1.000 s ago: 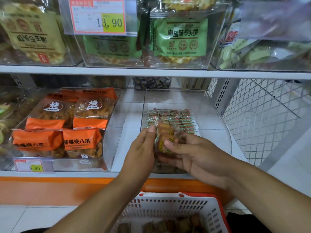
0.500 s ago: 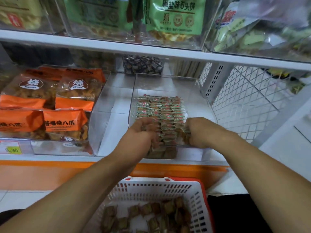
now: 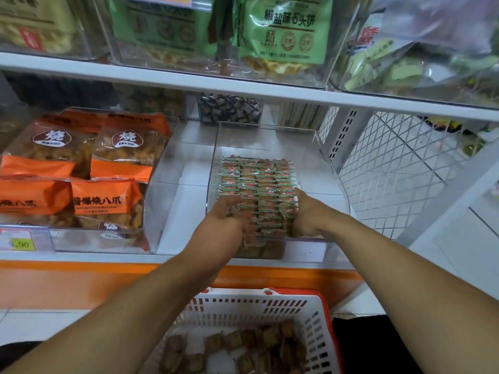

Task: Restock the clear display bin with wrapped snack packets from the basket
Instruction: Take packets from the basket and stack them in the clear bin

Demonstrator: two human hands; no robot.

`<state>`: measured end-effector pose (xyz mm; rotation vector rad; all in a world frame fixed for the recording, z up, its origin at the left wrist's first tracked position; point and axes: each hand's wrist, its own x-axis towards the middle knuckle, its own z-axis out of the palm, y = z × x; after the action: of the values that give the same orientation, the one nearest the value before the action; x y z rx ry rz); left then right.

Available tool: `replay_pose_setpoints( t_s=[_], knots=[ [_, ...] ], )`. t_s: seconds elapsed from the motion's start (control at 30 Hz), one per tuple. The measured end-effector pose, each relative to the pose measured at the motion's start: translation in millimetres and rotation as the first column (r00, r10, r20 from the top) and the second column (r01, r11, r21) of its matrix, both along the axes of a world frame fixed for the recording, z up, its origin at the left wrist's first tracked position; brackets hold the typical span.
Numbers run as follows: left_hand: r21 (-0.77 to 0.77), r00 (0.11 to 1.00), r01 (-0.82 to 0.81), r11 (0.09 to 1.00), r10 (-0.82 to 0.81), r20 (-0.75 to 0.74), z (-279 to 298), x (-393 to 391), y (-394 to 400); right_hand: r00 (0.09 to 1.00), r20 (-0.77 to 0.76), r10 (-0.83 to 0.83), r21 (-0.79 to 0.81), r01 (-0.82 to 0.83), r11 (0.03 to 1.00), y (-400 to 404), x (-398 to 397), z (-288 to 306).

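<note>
From the head camera, both hands are inside the clear display bin [image 3: 270,141] on the lower shelf [image 3: 172,257]. The left hand [image 3: 226,217] has its fingers curled around some wrapped snack packets [image 3: 256,184] at the front left of the rows. The right hand [image 3: 307,211] pushes against the right side of the rows; whether its grip is curled or flat, I cannot tell. The packets stand in neat rows, but the back of the bin has no packets in it. Below, the white basket [image 3: 270,303] holds more packets [image 3: 237,346]. So I think the job is about half done.
</note>
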<state>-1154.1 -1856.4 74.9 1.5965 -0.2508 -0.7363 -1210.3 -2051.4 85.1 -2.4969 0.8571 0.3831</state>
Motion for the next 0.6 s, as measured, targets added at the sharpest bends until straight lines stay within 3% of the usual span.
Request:
replay_pose_setpoints(
  t_s=[0.13,0.3,0.4,0.5,0.6],
  knots=[
    [-0.026,0.999,-0.013,1.000,0.012,-0.032,0,1,0,0.999,0.034,0.004,-0.055,-0.002,0.998,0,2,-6],
    [-0.104,0.996,0.014,0.994,-0.024,-0.090,6,8,9,0.996,-0.065,0.063,-0.189,-0.074,0.979,-2,-5,8],
    [-0.141,0.997,0.004,0.990,-0.014,-0.073,11,7,12,0.981,0.157,0.111,-0.279,-0.064,0.958,-3,-16,27],
    [-0.192,0.997,0.035,0.981,-0.047,-0.060,12,5,15,0.900,0.426,0.090,-0.034,-0.084,0.996,7,-25,38],
    [-0.194,0.998,0.061,0.979,-0.062,0.002,16,2,16,0.860,0.510,0.017,0.323,-0.209,0.923,24,-29,49]
  ],
)
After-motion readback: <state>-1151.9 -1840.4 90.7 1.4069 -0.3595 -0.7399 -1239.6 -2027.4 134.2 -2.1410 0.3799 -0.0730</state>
